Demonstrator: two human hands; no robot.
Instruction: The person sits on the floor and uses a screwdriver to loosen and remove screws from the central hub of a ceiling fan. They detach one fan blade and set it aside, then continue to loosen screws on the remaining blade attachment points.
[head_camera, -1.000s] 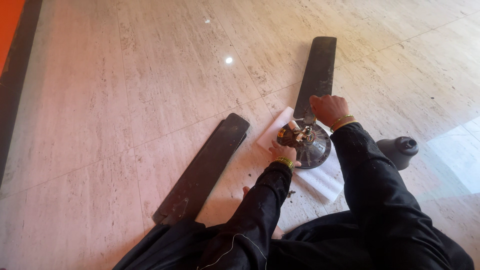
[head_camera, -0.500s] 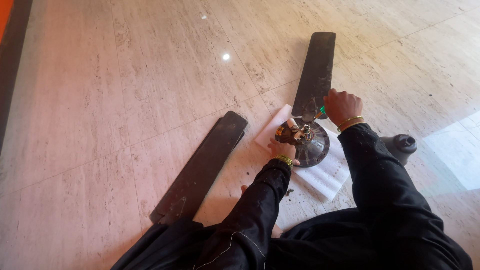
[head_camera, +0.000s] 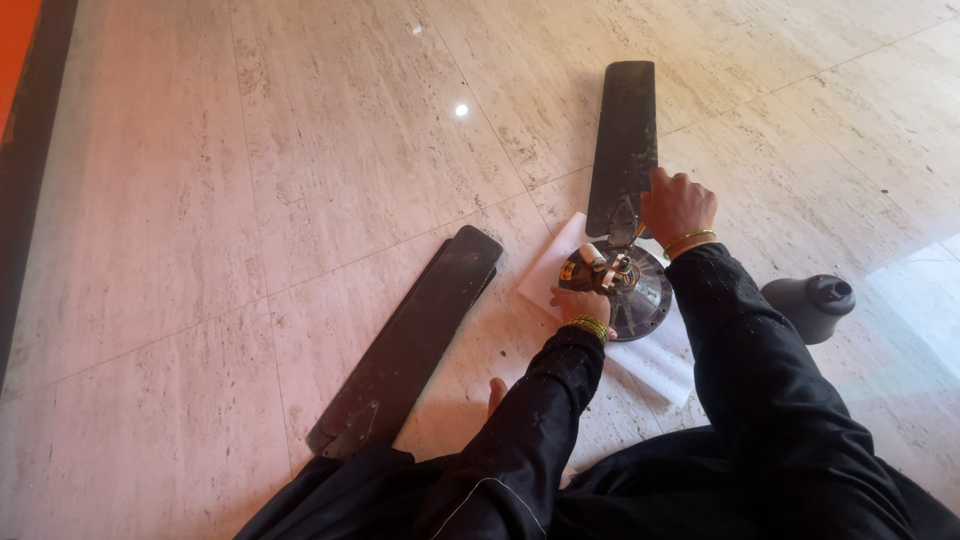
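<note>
Black-sleeved, the left hand (head_camera: 581, 303) presses closed fingers on the motor's (head_camera: 625, 285) seven-o'clock rim to steady it on white foam (head_camera: 655, 365), while the right hand (head_camera: 677, 204), fisted around a tool (head_camera: 637, 232), works at one o'clock by the attached blade (head_camera: 624, 140).

Well to the left of your left hand, a detached dark fan blade (head_camera: 410, 345) lies flat on the beige tiled floor (head_camera: 250, 200). Right of your right hand, a dark bell-shaped cover (head_camera: 812, 305) lies on its side. An orange wall strip (head_camera: 18, 40) borders the far left.
</note>
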